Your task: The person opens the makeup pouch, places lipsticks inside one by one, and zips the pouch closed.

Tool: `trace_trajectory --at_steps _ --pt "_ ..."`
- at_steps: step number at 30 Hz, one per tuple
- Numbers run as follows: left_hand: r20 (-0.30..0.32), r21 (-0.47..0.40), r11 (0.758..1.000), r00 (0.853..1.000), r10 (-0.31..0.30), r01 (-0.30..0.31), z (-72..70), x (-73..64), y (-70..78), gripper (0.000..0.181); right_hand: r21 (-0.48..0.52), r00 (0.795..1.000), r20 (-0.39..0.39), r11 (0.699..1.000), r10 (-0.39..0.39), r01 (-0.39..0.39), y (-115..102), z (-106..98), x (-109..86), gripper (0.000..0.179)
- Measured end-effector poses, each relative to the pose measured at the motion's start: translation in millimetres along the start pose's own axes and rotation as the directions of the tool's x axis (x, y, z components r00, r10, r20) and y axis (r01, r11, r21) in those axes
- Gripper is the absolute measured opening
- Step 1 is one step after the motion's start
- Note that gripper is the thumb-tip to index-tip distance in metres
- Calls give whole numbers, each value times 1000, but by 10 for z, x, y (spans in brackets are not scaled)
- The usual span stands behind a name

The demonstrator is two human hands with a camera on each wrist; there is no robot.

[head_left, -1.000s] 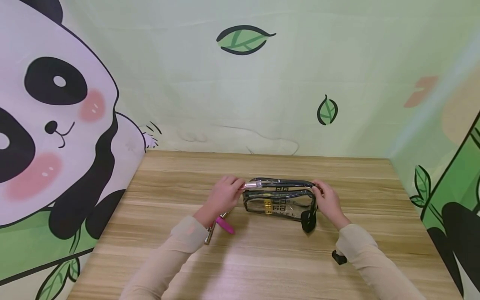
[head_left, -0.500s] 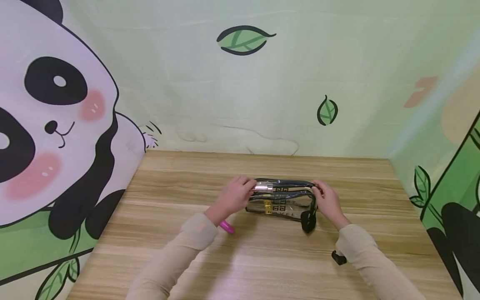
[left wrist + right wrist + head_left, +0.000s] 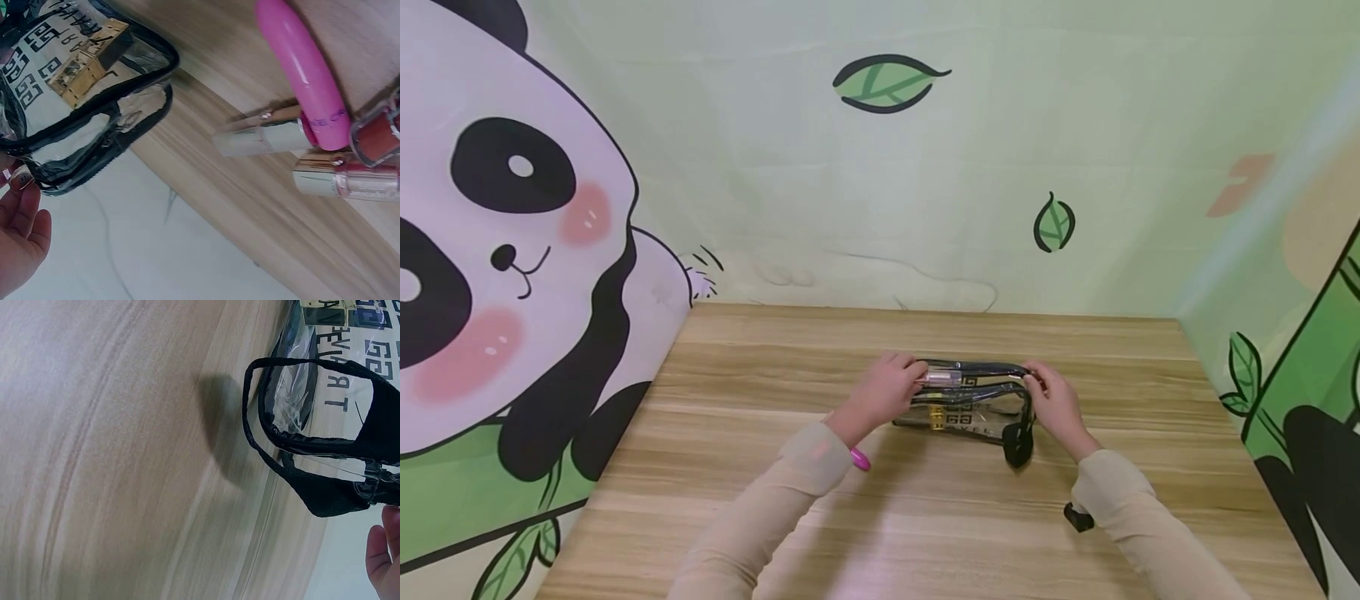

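In the head view my left hand (image 3: 887,387) pinches a slim, clear-ended lip gloss tube (image 3: 943,378) at the open top of a transparent, black-trimmed cosmetic pouch (image 3: 985,414). My right hand (image 3: 1058,404) grips the pouch's upper right corner. A black strap loop (image 3: 250,425) hangs at that end. Inside the pouch lies a gold box-like item (image 3: 90,65). The left wrist view has a bright pink tube (image 3: 306,75) on the table, touching or close beside several lip gloss tubes (image 3: 369,181). My left forearm hides most of these in the head view.
The wood-grain table (image 3: 940,533) meets a pale green printed backdrop (image 3: 775,167) behind the pouch. A panda print (image 3: 572,275) covers the left side. A small black item (image 3: 1078,517) shows beside my right cuff.
My left hand has moved right with the lip gloss tube, which now lies deeper within the pouch's opening. My left forearm covers more of the items on the table. The right hand stays put.
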State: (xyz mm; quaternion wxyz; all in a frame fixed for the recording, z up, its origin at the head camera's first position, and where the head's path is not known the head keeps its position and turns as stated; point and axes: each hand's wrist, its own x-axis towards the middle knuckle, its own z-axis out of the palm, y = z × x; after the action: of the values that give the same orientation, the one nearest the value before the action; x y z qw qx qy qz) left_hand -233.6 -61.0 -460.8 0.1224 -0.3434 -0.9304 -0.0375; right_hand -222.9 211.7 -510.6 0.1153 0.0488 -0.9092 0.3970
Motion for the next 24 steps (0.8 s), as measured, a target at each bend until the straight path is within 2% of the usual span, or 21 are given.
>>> trace_trajectory --at_steps 12,20,24 --pt "80 76 996 996 33 -39 13 155 133 23 -4 1000 -14 1000 -11 10 -6 4 -5 23" --pt "187 122 992 982 -35 12 19 238 224 28 7 1000 -1 1000 -4 4 -24 -5 -4 23" --pt "225 162 987 973 -55 18 30 276 266 31 10 1000 -1 1000 -4 4 -31 -5 -7 23"
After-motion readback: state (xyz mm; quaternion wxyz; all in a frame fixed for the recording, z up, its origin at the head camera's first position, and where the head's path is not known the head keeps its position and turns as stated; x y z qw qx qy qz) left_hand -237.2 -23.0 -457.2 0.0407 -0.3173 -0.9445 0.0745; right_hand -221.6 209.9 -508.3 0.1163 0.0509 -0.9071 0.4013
